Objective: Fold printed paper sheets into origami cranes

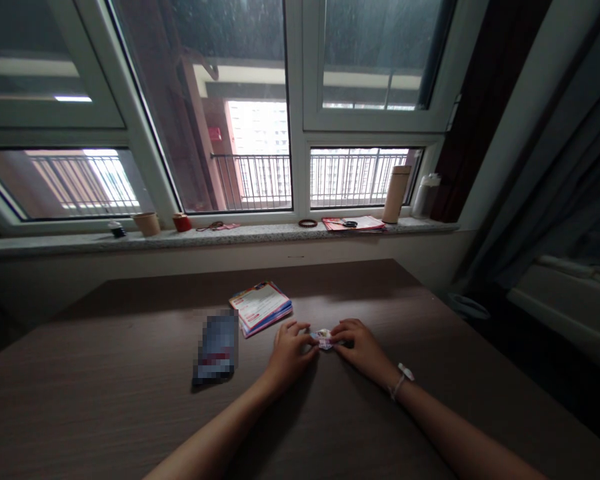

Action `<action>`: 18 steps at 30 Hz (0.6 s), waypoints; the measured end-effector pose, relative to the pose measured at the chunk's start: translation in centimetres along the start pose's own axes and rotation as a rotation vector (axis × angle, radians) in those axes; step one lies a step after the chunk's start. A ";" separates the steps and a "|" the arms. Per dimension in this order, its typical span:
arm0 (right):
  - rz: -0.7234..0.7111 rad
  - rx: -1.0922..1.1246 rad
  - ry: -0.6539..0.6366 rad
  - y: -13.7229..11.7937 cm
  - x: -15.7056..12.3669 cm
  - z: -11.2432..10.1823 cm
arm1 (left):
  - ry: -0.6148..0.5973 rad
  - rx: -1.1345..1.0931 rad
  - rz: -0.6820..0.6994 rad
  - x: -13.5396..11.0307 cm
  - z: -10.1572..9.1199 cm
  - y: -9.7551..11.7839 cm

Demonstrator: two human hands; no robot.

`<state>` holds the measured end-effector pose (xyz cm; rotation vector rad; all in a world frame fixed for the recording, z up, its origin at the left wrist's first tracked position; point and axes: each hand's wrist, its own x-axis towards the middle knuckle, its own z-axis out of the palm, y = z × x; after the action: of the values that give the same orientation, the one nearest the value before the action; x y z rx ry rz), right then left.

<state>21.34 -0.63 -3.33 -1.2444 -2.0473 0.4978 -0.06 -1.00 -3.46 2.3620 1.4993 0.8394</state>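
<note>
A: In the head view, where are the 2 hands?

B: Both sit low in the centre of the frame, on the dark wooden table [105,400]. The left hand [289,352] comes in from the lower left and the right hand [361,347] from the lower right. They meet fingertip to fingertip.

A: What lies between them?

B: A small folded paper [324,339], pale with pink and blue print, just below the centre of the frame and down at the tabletop. The left hand's curled fingertips pinch its left end, and the right hand's curled fingertips grip its right end. Neither hand is loose.

A: Anything on the wrists?

B: A white wristband [404,374] on the right one.

A: And near the hands?

B: Just above and left of the left hand lies a stack of colourful sheets [261,306], near but apart from it. Further left is a dark flat object [216,347], blurred out, so I cannot tell what it is.

A: The upper half?

B: A stone windowsill [260,235] runs across the middle of the frame under a big window. Right of centre on it stand a tall tan tumbler [397,193] and a clear jar [425,195] beside it, with red papers [355,223] and a dark ring [308,223]. Left of centre are a red cup [182,222] and a tan cup [147,223].
</note>
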 end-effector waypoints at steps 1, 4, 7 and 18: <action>0.004 -0.018 -0.007 -0.1 0.0 -0.1 | 0.000 0.012 -0.001 0.0 0.0 0.1; 0.017 -0.049 -0.004 -0.3 0.0 -0.3 | 0.002 0.039 0.014 -0.1 0.0 0.2; 0.009 -0.042 -0.012 -0.3 0.0 -0.3 | -0.003 0.048 0.031 -0.1 0.0 0.3; -0.011 -0.045 -0.052 -0.5 -0.3 -0.3 | -0.018 0.093 0.018 -0.2 0.2 0.3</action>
<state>21.33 -1.10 -2.90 -1.2574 -2.1182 0.4858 0.22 -1.24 -3.54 2.4456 1.5442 0.7655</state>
